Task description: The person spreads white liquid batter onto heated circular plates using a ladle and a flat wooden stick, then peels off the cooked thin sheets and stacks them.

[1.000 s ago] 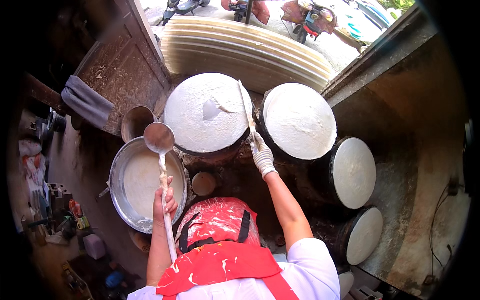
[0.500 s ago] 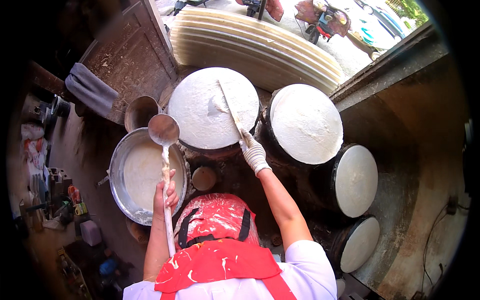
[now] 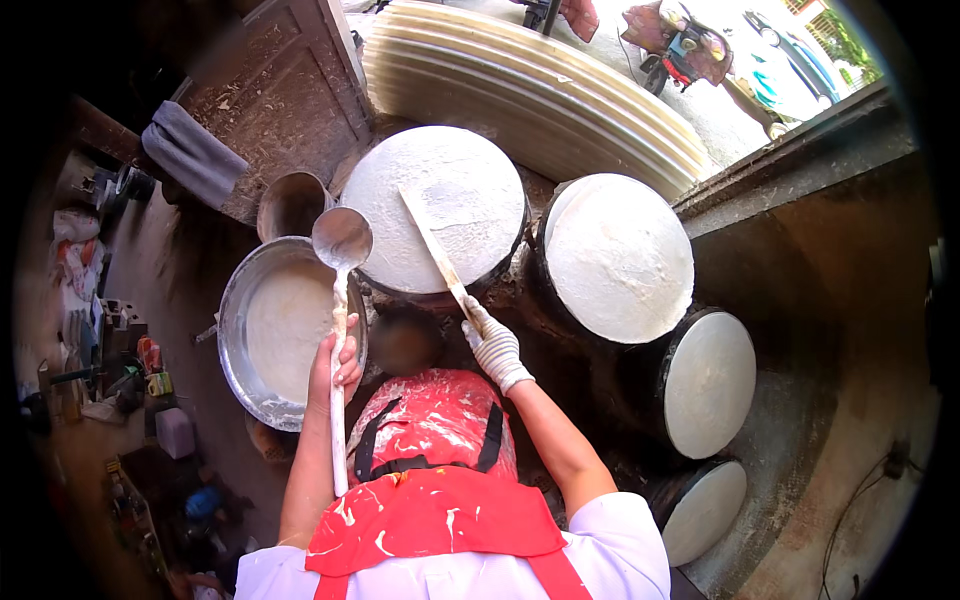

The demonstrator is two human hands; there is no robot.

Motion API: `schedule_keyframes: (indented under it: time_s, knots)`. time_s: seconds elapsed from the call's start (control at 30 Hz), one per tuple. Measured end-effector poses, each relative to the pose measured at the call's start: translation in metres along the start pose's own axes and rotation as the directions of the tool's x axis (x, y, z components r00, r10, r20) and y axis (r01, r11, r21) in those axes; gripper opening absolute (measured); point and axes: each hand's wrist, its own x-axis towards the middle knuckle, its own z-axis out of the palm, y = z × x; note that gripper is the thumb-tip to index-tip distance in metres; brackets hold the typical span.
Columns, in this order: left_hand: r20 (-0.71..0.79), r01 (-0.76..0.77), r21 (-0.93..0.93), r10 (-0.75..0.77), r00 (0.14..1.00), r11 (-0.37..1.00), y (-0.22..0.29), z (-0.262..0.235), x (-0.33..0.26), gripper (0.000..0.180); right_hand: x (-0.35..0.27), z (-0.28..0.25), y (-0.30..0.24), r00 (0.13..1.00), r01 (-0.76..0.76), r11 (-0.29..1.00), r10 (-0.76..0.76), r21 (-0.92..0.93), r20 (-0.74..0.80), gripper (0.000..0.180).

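Note:
My left hand (image 3: 337, 372) is wrapped round the pale, batter-smeared handle of a ladle (image 3: 342, 238), whose round metal bowl is raised above the right rim of a basin. White batter (image 3: 290, 330) lies in that wide metal basin (image 3: 232, 345). In my right hand (image 3: 492, 345), covered by a striped knit glove, is a long flat wooden stick (image 3: 430, 242). Its blade lies over the near part of a big round griddle (image 3: 470, 170) coated with white batter; whether it touches the surface I cannot tell.
To the right stand more round griddles, one with a white layer (image 3: 620, 255), another lower down (image 3: 710, 385). A metal pot (image 3: 292, 205) sits behind the basin. Corrugated sheeting (image 3: 530, 95) borders the far side, with a motorbike (image 3: 680, 45) outside. A grey towel (image 3: 195, 160) hangs left.
The stick has drawn back toward me and swung leftward over the griddle. The dark patch there is now covered with white batter. The ladle stays raised in my left hand.

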Motion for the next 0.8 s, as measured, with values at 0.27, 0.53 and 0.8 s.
schedule_keyframes:
  time_s: [0.27, 0.53, 0.8]
  knots:
    - [-0.055, -0.001, 0.243, 0.014, 0.998, 0.97, 0.015, 0.019, 0.061, 0.039, 0.116, -0.088, 0.039, 0.945, 0.077, 0.988, -0.114, 0.132, 0.307, 0.034]
    - [-0.178, 0.091, 0.543, 0.009, 0.984, 0.835, 0.035, -0.003, 0.125, 0.033, 0.031, -0.135, 0.041, 0.85, -0.452, 0.815, 0.269, 0.362, 0.453, 0.034]
    - [-0.276, 0.212, 0.605, -0.048, 0.96, 0.768, 0.009, -0.01, 0.115, 0.025, -0.076, 0.007, 0.0, 0.833, -0.553, 0.522, 0.344, 0.649, 0.433, 0.047]
